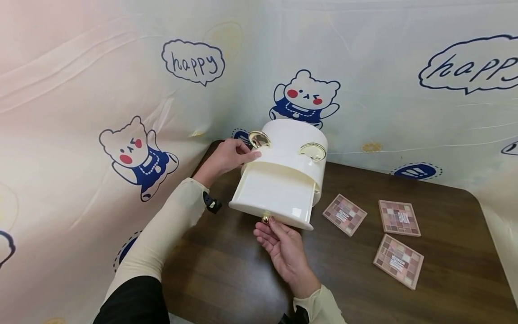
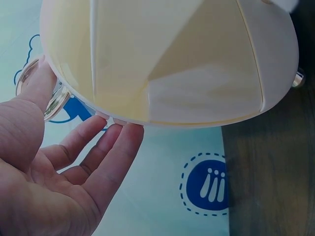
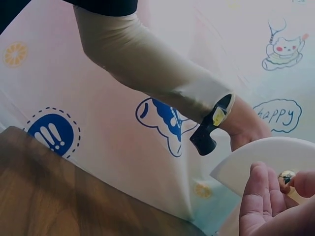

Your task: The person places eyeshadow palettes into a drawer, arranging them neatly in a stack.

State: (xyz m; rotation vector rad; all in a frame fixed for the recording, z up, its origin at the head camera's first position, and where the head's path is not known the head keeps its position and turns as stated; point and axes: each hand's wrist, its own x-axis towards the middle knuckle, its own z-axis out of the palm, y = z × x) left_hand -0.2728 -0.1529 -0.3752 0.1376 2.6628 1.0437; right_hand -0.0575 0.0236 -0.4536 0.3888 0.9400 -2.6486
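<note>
A rounded white storage box [image 1: 293, 139] stands at the back of the brown table, with two gold rings on its upper part. Its white drawer [image 1: 275, 191] is pulled out toward me. My left hand [image 1: 230, 158] holds the box at its left side. The thumb lies on the front below a gold ring [image 1: 259, 139], and in the left wrist view the fingertips touch the box's curved edge. With thumb and fingers, my right hand [image 1: 285, 254] pinches the small gold knob [image 1: 265, 219] on the drawer front; the right wrist view shows this too.
Three square pink-brown palettes with a grid print lie to the right of the box: one nearest it [image 1: 345, 215], one farther right [image 1: 399, 218], one nearer me [image 1: 398, 262]. A cloth printed with bears [image 1: 305, 96] hangs behind and left of the wooden table [image 1: 226, 270].
</note>
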